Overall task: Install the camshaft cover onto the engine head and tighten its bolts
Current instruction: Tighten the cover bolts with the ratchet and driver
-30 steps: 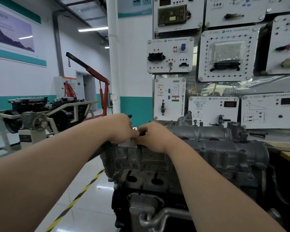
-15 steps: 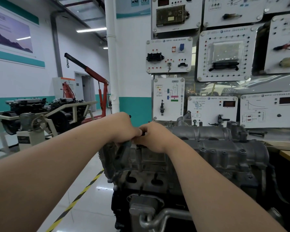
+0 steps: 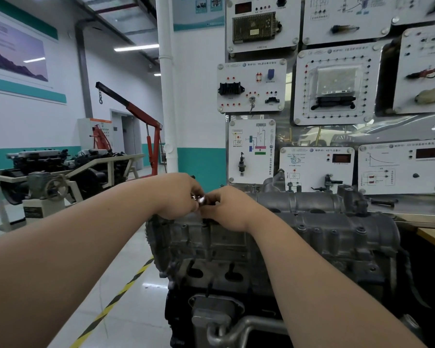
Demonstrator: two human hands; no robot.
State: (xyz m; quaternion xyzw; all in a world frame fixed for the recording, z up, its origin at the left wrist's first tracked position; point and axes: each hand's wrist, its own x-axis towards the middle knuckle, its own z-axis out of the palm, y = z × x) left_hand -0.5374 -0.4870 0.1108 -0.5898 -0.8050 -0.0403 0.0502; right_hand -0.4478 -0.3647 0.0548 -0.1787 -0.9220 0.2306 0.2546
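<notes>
Both hands are meeting over the left end of the engine. The left hand (image 3: 178, 197) is curling its fingers round a small shiny metal piece (image 3: 201, 199), and the right hand (image 3: 227, 208) is pinching the same piece from the opposite side with bent fingers. The piece is too small to tell whether it is a bolt head or a tool. The camshaft cover (image 3: 312, 204) is sitting on top of the engine head (image 3: 261, 238), extending rightward from the hands. A red engine crane (image 3: 141, 114) is standing well behind at the left.
</notes>
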